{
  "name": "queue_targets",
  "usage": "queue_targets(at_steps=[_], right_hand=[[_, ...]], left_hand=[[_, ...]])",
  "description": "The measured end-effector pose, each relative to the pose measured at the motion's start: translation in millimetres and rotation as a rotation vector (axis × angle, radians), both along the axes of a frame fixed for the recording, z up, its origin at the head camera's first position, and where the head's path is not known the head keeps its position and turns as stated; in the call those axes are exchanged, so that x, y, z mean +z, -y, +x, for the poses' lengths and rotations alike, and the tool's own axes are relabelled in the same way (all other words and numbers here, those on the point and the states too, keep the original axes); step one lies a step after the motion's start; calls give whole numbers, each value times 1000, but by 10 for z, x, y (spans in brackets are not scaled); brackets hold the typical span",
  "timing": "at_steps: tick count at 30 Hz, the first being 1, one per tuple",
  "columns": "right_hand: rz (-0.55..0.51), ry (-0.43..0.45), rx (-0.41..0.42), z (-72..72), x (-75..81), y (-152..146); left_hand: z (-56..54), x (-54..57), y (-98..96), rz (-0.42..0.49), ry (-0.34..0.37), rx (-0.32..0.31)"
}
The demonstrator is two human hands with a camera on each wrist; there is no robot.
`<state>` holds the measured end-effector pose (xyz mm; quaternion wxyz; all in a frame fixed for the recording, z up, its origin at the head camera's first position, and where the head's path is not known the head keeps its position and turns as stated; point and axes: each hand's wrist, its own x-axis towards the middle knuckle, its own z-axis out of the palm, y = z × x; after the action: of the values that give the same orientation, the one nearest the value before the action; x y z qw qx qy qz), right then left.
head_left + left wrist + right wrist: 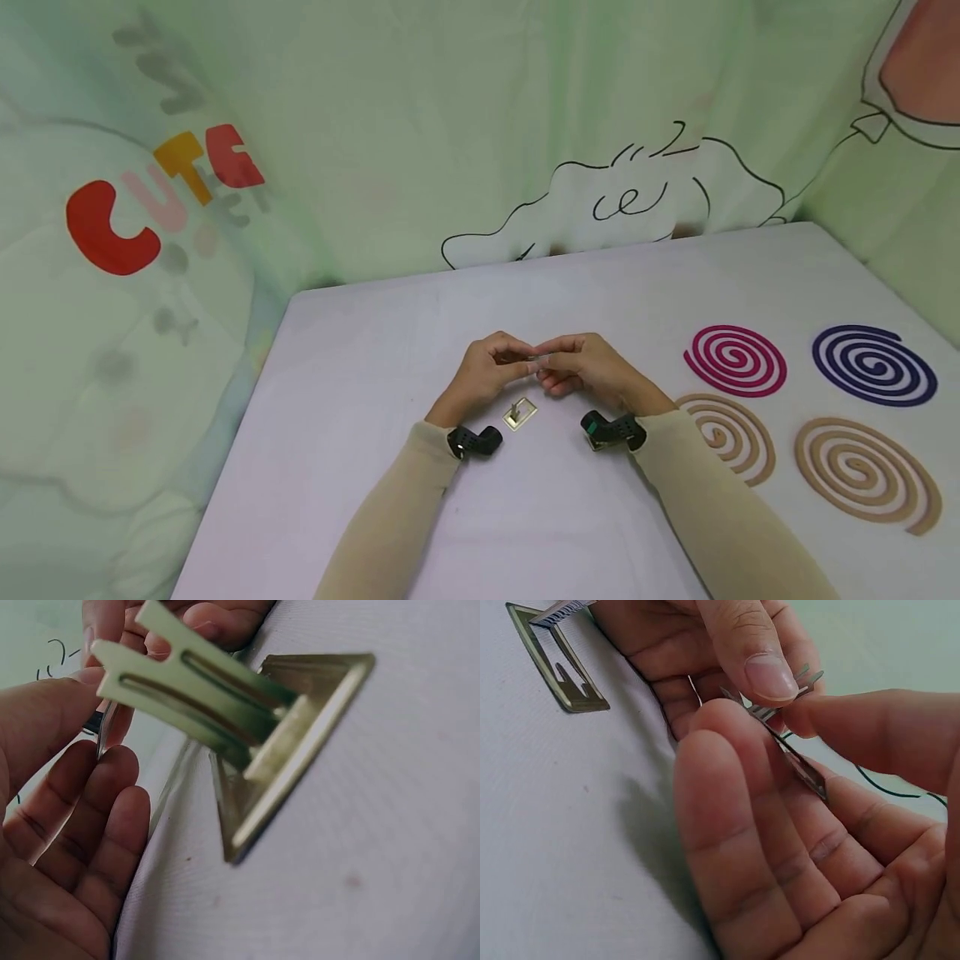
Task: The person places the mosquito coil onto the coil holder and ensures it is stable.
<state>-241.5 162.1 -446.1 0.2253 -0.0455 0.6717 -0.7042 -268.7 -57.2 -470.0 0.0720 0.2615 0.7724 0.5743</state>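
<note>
Both hands meet above the white table. My left hand [483,371] and right hand [592,367] pinch one small thin metal stand [802,769], like a mosquito coil stand, between thumbs and fingertips. Fingers cover much of it. In the right wrist view, the left thumb [769,675] presses close to its bent prongs. Just below the hands, a second brass-coloured stand [520,413] lies on the table. Its rectangular frame sits flat, and a forked tongue [187,690] stands up from it in the left wrist view.
To the right lie several spiral mosquito coils: a pink one [737,361], a dark blue one [874,365], a tan one [862,475] and another tan one [757,429] partly behind the right forearm. Printed curtains [420,133] rise behind the table [360,433].
</note>
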Motion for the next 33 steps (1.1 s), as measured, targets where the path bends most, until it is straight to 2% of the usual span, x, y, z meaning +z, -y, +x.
queue_targets(at_steps=[11, 18, 26, 33], right_hand=[[21, 12, -4, -16, -8, 4], [1, 16, -4, -10, 1, -2], [-9, 19, 1, -6, -21, 0], [1, 29, -5, -7, -41, 11]], left_hand=[[9, 13, 13, -16, 12, 5], [30, 42, 9, 2, 50, 19], [42, 19, 18, 52, 77, 8], [41, -13, 20, 56, 62, 2]])
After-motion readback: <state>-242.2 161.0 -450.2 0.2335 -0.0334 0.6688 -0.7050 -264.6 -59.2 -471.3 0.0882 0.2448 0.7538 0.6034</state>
